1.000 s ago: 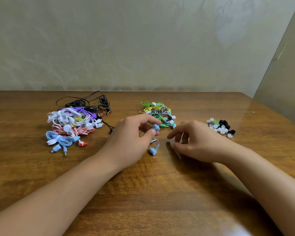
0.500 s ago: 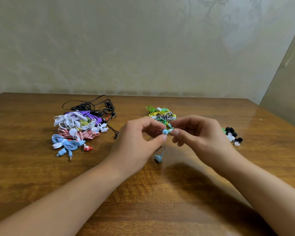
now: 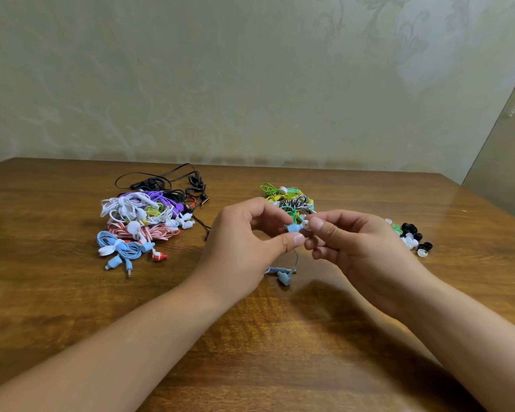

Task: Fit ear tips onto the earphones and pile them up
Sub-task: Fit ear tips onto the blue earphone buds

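My left hand [image 3: 244, 248] pinches a light-blue earbud [image 3: 293, 228] above the table. My right hand [image 3: 354, 248] pinches a white ear tip [image 3: 305, 223] and holds it against that earbud. The earphone's thin cable hangs down to its second blue earbud [image 3: 284, 277], which lies on the table below my hands. A pile of bundled earphones [image 3: 143, 221] in white, purple, red, blue and black sits at the left. A smaller bundle of green, yellow and black earphones [image 3: 289, 197] lies behind my hands.
Loose ear tips [image 3: 412, 237] in black, white and green are heaped on the wooden table [image 3: 72, 307] to the right of my right hand. A pale wall stands behind the table, and the table's right edge runs past the tips.
My right hand rose from the table with a white ear tip and met the blue earbud in my left hand. Both hands lifted slightly; the second earbud stayed on the table.
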